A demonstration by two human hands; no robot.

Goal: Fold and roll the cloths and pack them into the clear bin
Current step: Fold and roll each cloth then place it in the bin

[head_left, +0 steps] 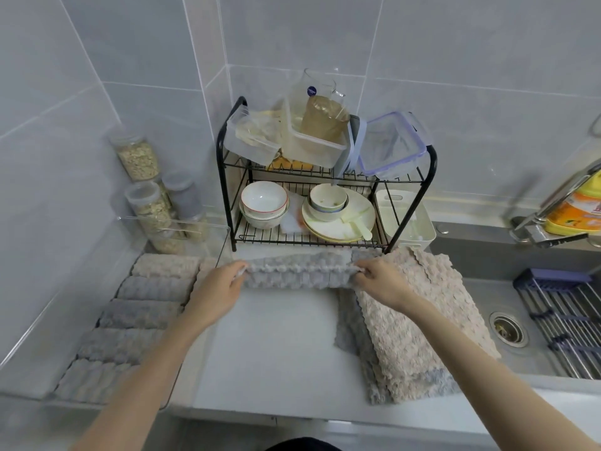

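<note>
A grey textured cloth (297, 270) lies folded into a long strip across the white counter, just in front of the dish rack. My left hand (218, 288) pinches its left end and my right hand (379, 283) pinches its right end. The clear bin (214, 232) stands at the left along the wall, holding several rolled cloths (143, 315) in beige and grey, laid in a row. A stack of unfolded cloths (413, 323), beige on top and grey beneath, lies at the right beside the sink.
A black wire dish rack (325, 190) with bowls, plates and plastic boxes stands behind the cloth. Jars of grain (143, 177) stand at the back left. The sink (507, 327) with a drain and a roll-up rack is at the right.
</note>
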